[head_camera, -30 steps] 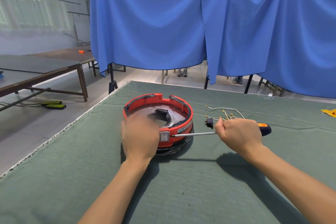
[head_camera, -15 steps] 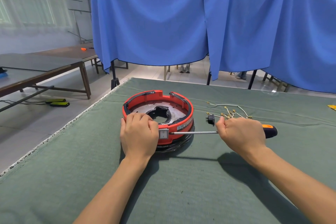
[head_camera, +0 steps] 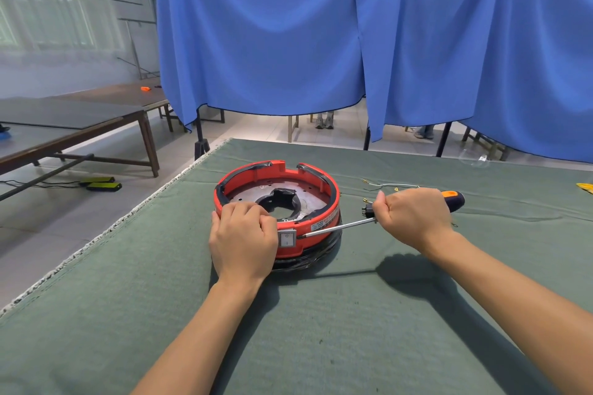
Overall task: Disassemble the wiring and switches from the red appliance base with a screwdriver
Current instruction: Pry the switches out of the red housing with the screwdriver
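Red ring-shaped appliance base [head_camera: 321,187], hollow-centred.

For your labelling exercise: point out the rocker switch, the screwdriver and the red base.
rocker switch [head_camera: 287,239], head view, on its white face.
screwdriver [head_camera: 337,227], head view, on the bare metal shaft.
red base [head_camera: 321,224], head view, on the outer wall by the label.

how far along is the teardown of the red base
Done: loose wires and a small black part already lie on the cloth. In hand: the left hand grips the red base while the right hand works the screwdriver tip beside the rocker switch. Left: that switch is still mounted.
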Tool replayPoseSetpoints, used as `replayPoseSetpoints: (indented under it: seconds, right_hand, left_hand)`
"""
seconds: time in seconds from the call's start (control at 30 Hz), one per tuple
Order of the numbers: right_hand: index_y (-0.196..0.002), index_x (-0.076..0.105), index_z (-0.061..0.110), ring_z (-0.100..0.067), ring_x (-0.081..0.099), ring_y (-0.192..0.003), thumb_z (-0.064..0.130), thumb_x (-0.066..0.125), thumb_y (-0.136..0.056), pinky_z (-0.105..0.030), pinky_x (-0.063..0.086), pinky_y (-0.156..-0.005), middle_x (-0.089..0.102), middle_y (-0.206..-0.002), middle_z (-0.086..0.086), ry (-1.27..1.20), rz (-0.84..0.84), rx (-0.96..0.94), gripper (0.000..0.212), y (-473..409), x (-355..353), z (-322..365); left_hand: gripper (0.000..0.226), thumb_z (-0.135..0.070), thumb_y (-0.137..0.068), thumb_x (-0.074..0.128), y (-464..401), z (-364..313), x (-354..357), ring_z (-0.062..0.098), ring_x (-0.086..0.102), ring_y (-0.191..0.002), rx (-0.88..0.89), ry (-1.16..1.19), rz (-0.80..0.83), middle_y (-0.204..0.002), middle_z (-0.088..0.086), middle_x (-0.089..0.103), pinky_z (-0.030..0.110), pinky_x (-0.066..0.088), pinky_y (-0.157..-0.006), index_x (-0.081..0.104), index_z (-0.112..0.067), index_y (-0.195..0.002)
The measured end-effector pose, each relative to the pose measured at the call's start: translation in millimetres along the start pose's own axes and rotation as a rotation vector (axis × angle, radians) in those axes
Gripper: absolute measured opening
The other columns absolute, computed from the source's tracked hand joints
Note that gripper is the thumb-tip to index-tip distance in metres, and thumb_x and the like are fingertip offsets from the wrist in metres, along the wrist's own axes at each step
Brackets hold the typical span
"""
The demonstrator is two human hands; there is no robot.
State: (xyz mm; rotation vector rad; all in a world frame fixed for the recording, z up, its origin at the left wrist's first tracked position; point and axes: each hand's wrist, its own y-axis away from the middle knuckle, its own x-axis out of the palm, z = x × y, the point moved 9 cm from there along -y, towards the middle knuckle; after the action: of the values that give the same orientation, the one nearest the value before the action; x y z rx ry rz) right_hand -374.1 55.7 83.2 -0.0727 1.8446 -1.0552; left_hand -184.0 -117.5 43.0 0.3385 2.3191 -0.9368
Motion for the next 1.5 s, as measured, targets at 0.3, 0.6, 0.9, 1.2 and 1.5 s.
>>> replayPoseSetpoints:
  seconds: [0.3, 0.6, 0.9, 1.2, 1.5]
  right_hand:
    - [-0.032, 0.043, 0.009, -0.024, 0.039, -0.026, 0.023, 0.035, -0.085, -0.020, 0.028, -0.042, 0.043, -0.031, -0.003, -0.026, -0.150, -0.126, 0.056, -14.3, -9.2, 9.0]
    - [-0.031, 0.044, 0.010, -0.024, 0.042, -0.028, 0.029, 0.033, -0.086, -0.019, 0.023, -0.045, 0.043, -0.031, -0.005, 0.055, -0.142, 0.004, 0.059, 21.7, -24.7, 2.6]
    - [-0.049, 0.061, 0.011, -0.029, 0.060, -0.050, 0.041, 0.017, -0.090, -0.024, 0.023, -0.048, 0.062, -0.051, -0.007, 0.191, 0.055, 0.105, 0.067, 41.2, -13.4, 2.9]
    - [-0.060, 0.066, 0.014, -0.029, 0.063, -0.062, 0.040, 0.032, -0.098, -0.026, 0.028, -0.052, 0.067, -0.064, -0.005, 0.206, 0.149, 0.094, 0.057, 30.4, -4.7, 1.0]
    - [-0.030, 0.042, 0.010, -0.023, 0.039, -0.026, 0.027, 0.037, -0.084, -0.013, 0.006, -0.053, 0.042, -0.030, -0.006, 0.022, -0.075, 0.000, 0.057, 10.2, -7.3, 1.9]
  left_hand:
    - [0.035, -0.029, -0.081, 0.036, -1.0, 3.2, 0.7, 0.016, 0.055, -0.099, -0.002, 0.015, -0.010, -0.096, -0.004, 0.067, 0.049, 0.039, -0.101, 0.070, -0.017, -0.078]
    - [0.038, -0.029, -0.081, 0.034, -1.6, 1.9, -0.5, 0.020, 0.055, -0.096, -0.025, 0.011, -0.016, -0.091, 0.001, 0.067, 0.051, 0.041, -0.097, 0.068, -0.014, -0.077]
    - [0.039, -0.027, -0.080, 0.033, -0.7, 2.5, 0.0, 0.025, 0.055, -0.096, -0.057, -0.006, -0.012, -0.088, 0.005, 0.067, 0.052, 0.042, -0.095, 0.069, -0.011, -0.077]
    - [0.040, -0.027, -0.081, 0.033, 0.6, 1.5, 0.6, 0.026, 0.056, -0.096, -0.055, -0.003, -0.003, -0.090, 0.006, 0.068, 0.052, 0.041, -0.095, 0.069, -0.010, -0.078]
    - [0.038, -0.026, -0.081, 0.034, 0.3, 0.4, 1.2, 0.024, 0.056, -0.098, -0.023, -0.012, -0.012, -0.092, 0.004, 0.068, 0.051, 0.037, -0.102, 0.069, -0.011, -0.079]
